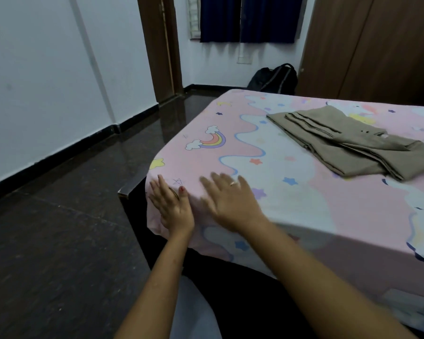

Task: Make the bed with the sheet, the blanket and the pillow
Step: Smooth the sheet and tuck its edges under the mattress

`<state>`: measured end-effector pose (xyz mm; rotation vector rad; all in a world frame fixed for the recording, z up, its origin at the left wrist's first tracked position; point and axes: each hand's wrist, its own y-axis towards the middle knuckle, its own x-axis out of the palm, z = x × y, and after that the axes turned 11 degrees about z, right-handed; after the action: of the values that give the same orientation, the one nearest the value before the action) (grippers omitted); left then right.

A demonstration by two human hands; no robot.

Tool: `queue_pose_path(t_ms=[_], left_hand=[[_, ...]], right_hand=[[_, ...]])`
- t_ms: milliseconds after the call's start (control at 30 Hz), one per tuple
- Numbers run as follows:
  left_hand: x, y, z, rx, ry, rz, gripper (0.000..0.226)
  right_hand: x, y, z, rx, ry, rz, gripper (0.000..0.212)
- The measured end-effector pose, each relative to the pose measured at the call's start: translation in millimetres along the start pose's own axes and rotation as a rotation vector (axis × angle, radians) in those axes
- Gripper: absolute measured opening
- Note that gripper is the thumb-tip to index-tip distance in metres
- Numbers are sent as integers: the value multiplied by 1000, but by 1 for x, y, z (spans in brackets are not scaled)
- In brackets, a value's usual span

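Pressed left grip (171, 206) and right grip (230, 201), both released and flat, onto the pink sheet (291, 167) at the near corner of the bed (132, 204), apparently to smooth it over the edge. Left the folded blanket (348, 143) farther up on the sheet, likely kept for spreading next. Saw no pillow.

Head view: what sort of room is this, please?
Probably a home bedroom: a bed covered with a pink cartoon sheet, a folded brown blanket lying on it, and dark blue curtains on the far wall.
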<state>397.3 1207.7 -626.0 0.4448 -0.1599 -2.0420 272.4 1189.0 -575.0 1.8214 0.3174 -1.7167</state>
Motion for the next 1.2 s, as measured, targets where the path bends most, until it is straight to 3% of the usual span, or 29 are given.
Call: queue_pose_path(t_ms=[67, 133, 200, 267, 333, 433, 500, 600, 667, 733, 867, 1033, 1133, 1200], left_hand=[[1, -1, -7, 42, -35, 12, 83], [0, 5, -18, 12, -75, 40, 74], [-6, 14, -32, -186, -103, 64, 57], [-15, 12, -34, -238, -81, 109, 55], [-19, 1, -16, -28, -32, 216, 57], [-4, -18, 29, 419, 31, 214, 55], [12, -28, 60, 597, 88, 78, 52], [30, -43, 92, 643, 169, -317, 49], [40, -49, 90, 688, 387, -503, 53], [44, -48, 82, 734, 574, -532, 68], [43, -44, 86, 720, 814, -639, 59], [44, -55, 116, 493, 938, -771, 48], [67, -87, 136, 628, 892, -823, 50], [92, -126, 152, 789, 764, -973, 52]], right_hand=[[7, -8, -17, -71, -32, -4, 66], [5, -11, -25, -168, -54, 51, 61], [-7, -6, -23, -309, 125, 102, 61], [-32, -1, -18, -301, 468, 4, 54], [-52, 4, -5, -184, 622, 63, 46], [-57, 9, 33, 30, 316, 198, 43], [-49, 6, 59, 129, 212, 146, 44], [-33, -7, 76, 158, 211, -6, 47], [-26, -21, 81, 200, 229, -58, 50], [-25, -39, 96, 299, 203, -51, 50], [-33, -102, 159, 522, 99, -39, 53], [-63, -221, 265, 845, -95, -56, 58], [-83, -279, 318, 1156, -76, -46, 52], [-87, -287, 337, 1276, -173, -96, 52]])
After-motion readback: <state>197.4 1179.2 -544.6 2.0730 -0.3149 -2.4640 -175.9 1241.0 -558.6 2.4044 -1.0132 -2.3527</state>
